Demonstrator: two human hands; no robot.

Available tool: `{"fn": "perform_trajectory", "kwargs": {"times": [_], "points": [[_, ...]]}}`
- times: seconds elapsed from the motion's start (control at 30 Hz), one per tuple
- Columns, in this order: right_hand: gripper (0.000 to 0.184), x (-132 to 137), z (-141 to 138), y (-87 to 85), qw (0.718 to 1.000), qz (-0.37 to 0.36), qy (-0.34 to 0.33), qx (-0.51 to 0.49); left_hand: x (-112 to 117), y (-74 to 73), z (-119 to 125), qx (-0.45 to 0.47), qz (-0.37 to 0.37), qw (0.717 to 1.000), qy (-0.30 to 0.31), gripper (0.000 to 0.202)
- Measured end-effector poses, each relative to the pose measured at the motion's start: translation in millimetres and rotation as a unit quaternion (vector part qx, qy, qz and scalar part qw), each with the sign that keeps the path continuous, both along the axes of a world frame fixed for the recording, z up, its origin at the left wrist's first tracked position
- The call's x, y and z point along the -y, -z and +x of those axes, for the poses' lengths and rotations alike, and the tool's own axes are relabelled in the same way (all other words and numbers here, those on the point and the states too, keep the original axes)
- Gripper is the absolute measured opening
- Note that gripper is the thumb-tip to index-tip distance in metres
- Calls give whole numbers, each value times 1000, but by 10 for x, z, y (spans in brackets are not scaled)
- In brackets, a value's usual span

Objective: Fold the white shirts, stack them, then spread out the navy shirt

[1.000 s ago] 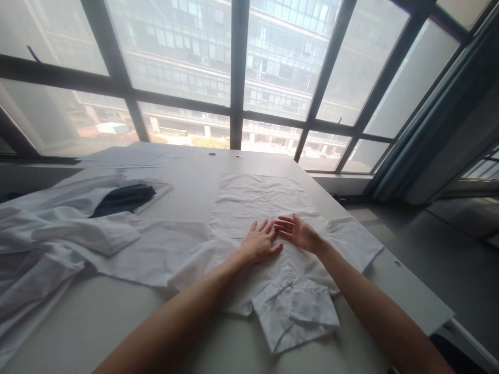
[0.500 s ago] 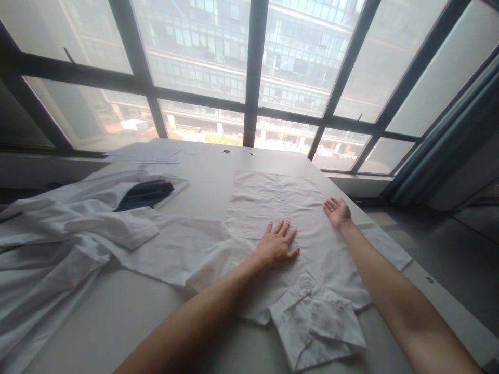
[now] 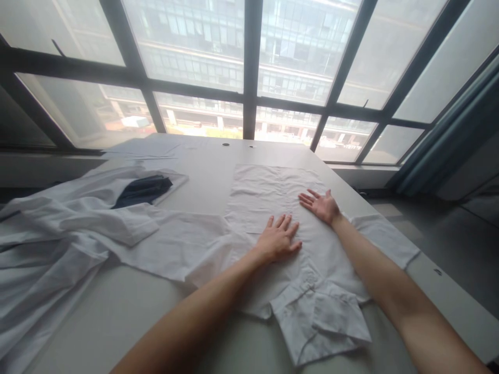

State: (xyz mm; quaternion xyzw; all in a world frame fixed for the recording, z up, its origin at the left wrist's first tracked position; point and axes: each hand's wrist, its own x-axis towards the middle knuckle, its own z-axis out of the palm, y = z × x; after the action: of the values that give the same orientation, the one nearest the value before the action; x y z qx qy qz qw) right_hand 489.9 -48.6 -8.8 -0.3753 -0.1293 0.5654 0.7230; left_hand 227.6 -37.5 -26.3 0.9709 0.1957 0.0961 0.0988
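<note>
A white garment with a collar and sleeves, seemingly a shirt [image 3: 268, 192], lies spread over the table with its collar end toward me. Down its middle runs a gathered, wrinkled line. My left hand [image 3: 277, 239] rests flat on the cloth near that line, fingers spread. To its right and farther off, my right hand [image 3: 320, 205] is at the cloth with fingers stretched out and palm turned partly up; whether it touches cannot be told. Neither hand grips anything. One sleeve extends left and another [image 3: 384, 234] reaches the table's right edge.
Rumpled white cloth [image 3: 78, 234] covers the table's left side, with a folded dark cloth [image 3: 143, 190] among it. Pale sheets [image 3: 140, 148] lie at the far left of the white table [image 3: 202, 171]. Large windows stand beyond, and a dark curtain [image 3: 440, 130] hangs at right.
My right hand has moved leftward over the shirt from near its right edge. My left hand stays in place on the cloth. The view has shifted slightly.
</note>
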Motion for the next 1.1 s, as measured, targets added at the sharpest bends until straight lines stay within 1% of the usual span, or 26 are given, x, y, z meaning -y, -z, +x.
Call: {"fn": "perform_trajectory", "kwargs": {"times": [0.07, 0.1, 0.13, 0.2, 0.27, 0.3, 0.37, 0.4, 0.43, 0.47, 0.53, 0.57, 0.6, 0.63, 0.67, 0.73, 0.83, 0.9, 0.93, 1.0, 1.1], "points": [[73, -58, 350, 4, 990, -31, 135, -5, -2, 3, 1, -4, -4, 1000, -2, 69], [69, -77, 500, -7, 976, -46, 212, 0, -4, 4, 1, -5, -6, 1000, -3, 69], [66, -91, 625, -26, 961, -52, 272, 5, -5, 3, 1, -7, -8, 1000, -2, 70], [63, -109, 769, -81, 941, -53, 334, 12, -7, 0, 1, -9, -9, 1000, 0, 71], [63, -114, 745, -142, 940, -39, 340, 17, -8, -2, 2, -9, -9, 1000, 1, 71], [63, -103, 662, -167, 942, -29, 333, 19, -8, -3, 3, -9, -10, 1000, 0, 71], [63, -35, 361, -192, 958, -1, 287, 22, -7, -4, 6, -9, -9, 1000, -1, 70], [63, 29, 156, -190, 969, 15, 246, 22, -6, -4, 8, -8, -9, 1000, -1, 70], [66, 113, -69, -178, 984, 44, 170, 15, -6, -4, 11, -7, -8, 1000, 0, 70], [68, 213, -298, -157, 993, 67, 96, 9, -6, -4, 14, -5, -7, 1000, 1, 71], [66, 430, -691, -95, 997, 76, -27, 2, -7, -3, 21, -2, -4, 1000, 4, 71], [67, 531, -821, -59, 996, 66, -63, -2, -8, -2, 23, -2, -3, 1000, 6, 71], [70, 617, -891, -22, 995, 54, -78, -8, -9, -3, 25, -3, -2, 1000, 7, 71], [71, 684, -897, 12, 996, 37, -78, -12, -10, -4, 26, -3, -2, 1000, 8, 71], [72, 732, -839, 42, 998, 20, -66, -14, -11, -7, 26, -5, -2, 1000, 8, 71], [69, 782, -571, 84, 1000, -10, -14, -7, -12, -16, 24, -8, -5, 1000, 5, 70], [60, 808, -6, 109, 994, -32, 102, 17, -14, -30, 17, -13, -12, 1000, -2, 68], [59, 827, 310, 115, 980, -44, 190, 28, -15, -33, 14, -12, -14, 1000, -2, 68], [58, 838, 420, 116, 973, -51, 224, 32, -17, -33, 14, -11, -15, 1000, -2, 68], [57, 853, 533, 112, 961, -64, 267, 41, -19, -31, 15, -9, -16, 1000, -1, 68], [55, 858, 467, 58, 956, -61, 279, 63, -21, -31, 20, -14, -15, 1000, -1, 68]]}}
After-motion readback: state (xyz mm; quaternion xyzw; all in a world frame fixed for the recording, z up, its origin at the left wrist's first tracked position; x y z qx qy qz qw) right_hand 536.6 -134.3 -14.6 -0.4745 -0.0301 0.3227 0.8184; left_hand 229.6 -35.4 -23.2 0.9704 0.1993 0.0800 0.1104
